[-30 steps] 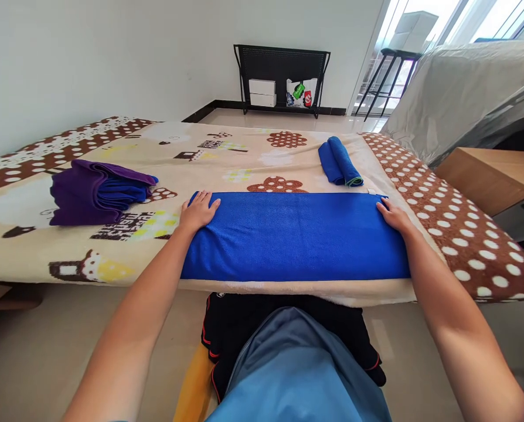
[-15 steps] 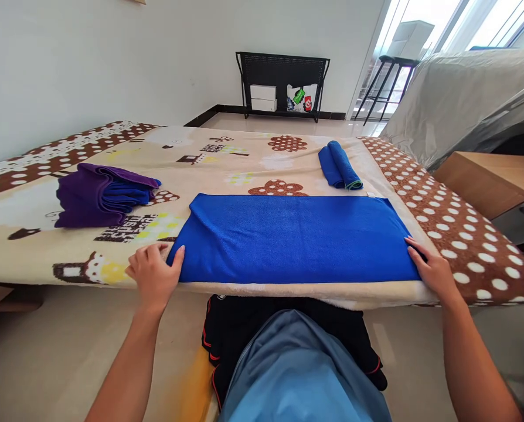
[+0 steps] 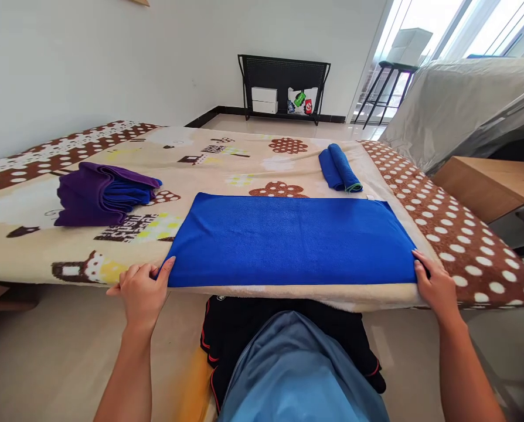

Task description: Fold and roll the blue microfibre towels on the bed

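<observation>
I see the blue towel (image 3: 291, 239) spread flat across the middle of the frame, a long folded strip lying on the blanket (image 3: 244, 158), its near edge running just inside the blanket's near edge. My left hand (image 3: 141, 293) sits at the lower left, at the towel's near left corner; the thumb tip touches that corner and the fingers curl loosely over the blanket beside it. I can't tell whether any cloth is actually pinched there. My right hand (image 3: 435, 287) is at the lower right, at the near right corner, thumb lying on the towel's edge with the fingers tucked round the end of it; it looks like a light pinch on the cloth, though the fingertips are hidden.

I judge the towel light, soft and limp, with a napped surface that should grip the fleecy blanket rather than slide. It holds no shape of its own, so lifted from one point it would sag and its layers could slip apart. The two near corners, taken through all layers, look like the best places to hold.

In the upper right lies a rolled towel (image 3: 339, 168), well apart. At the left sits a pile (image 3: 104, 193) of purple and blue cloths.
</observation>
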The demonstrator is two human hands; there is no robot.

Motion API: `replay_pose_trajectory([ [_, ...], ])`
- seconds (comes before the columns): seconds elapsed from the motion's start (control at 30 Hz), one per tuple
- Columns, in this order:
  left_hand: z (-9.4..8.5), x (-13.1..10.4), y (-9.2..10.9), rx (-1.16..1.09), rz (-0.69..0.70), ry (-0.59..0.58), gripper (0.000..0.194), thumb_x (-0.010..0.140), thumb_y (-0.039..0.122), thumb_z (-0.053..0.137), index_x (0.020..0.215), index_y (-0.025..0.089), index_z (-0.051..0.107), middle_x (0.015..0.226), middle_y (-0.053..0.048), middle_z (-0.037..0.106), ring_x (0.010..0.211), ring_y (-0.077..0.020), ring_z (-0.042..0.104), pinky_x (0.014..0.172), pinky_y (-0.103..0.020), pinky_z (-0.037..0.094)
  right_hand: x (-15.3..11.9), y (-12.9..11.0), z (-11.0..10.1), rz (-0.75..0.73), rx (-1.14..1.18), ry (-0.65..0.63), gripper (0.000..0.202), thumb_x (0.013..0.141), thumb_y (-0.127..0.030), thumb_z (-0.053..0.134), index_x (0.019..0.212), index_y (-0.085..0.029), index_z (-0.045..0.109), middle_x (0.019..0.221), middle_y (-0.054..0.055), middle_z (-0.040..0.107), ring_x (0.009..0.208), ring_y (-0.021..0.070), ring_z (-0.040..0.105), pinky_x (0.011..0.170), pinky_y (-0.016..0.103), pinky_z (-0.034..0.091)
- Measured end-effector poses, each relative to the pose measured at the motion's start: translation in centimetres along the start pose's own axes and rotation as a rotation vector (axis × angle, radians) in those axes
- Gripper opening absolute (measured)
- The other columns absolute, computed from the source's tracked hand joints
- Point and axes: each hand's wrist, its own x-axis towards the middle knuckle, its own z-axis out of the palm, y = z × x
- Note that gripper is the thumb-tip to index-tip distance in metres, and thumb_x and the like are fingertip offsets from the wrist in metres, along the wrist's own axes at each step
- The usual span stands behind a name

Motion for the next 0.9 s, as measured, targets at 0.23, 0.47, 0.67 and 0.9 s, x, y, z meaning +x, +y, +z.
replay_pose_trajectory([
  [0.23, 0.2, -0.1, -1.2, -0.035, -0.019, -0.031, 0.051, 0.089, 0.065, 0.046, 0.059, 0.025, 0.034, 0.066, -0.003, 0.045, 0.080, -0.0269, 0.053, 0.085, -0.041, 0.044, 0.0, 0.0, -0.2, 0.014, -0.026, -0.039, 0.057, 0.095, -0.047, 0.034, 0.137, -0.020, 0.061, 0.137, 0.008, 0.061, 0.131, 0.0278, 0.057, 0.112, 0.046, 0.045],
  [0.47, -2.0, 0.2, 4.4, -0.002, -0.040, 0.145, 0.039, 0.094, 0.054, 0.046, 0.108, 0.021, 0.060, 0.118, -0.018, 0.062, 0.120, -0.0377, 0.054, 0.101, -0.057, 0.041, 0.6, -4.1, -0.3, 0.032, 0.007, 0.003, 0.050, 0.094, -0.044, 0.042, 0.130, -0.019, 0.066, 0.132, 0.009, 0.065, 0.126, 0.0279, 0.060, 0.112, 0.046, 0.046],
  [0.67, -2.5, -1.2, 20.5, -0.332, 0.570, -0.301, 0.045, 0.102, 0.032, 0.037, 0.143, 0.019, 0.047, 0.154, -0.011, 0.048, 0.145, -0.0229, 0.041, 0.115, -0.041, 0.035, 1.7, -19.2, 1.9, -0.309, 0.240, -0.170, 0.043, 0.101, -0.036, 0.038, 0.134, -0.023, 0.061, 0.142, 0.004, 0.057, 0.136, 0.0212, 0.052, 0.115, 0.043, 0.041],
  [0.9, 0.9, -4.9, 30.4, -0.271, 0.743, -0.550, 0.053, 0.101, 0.022, 0.032, 0.153, 0.011, 0.039, 0.160, -0.013, 0.038, 0.149, -0.0217, 0.035, 0.121, -0.044, 0.031, 0.5, -28.7, 5.5, -0.395, 0.237, -0.310, 0.045, 0.101, -0.022, 0.033, 0.137, -0.021, 0.060, 0.147, 0.004, 0.053, 0.141, 0.0188, 0.046, 0.119, 0.042, 0.037],
])
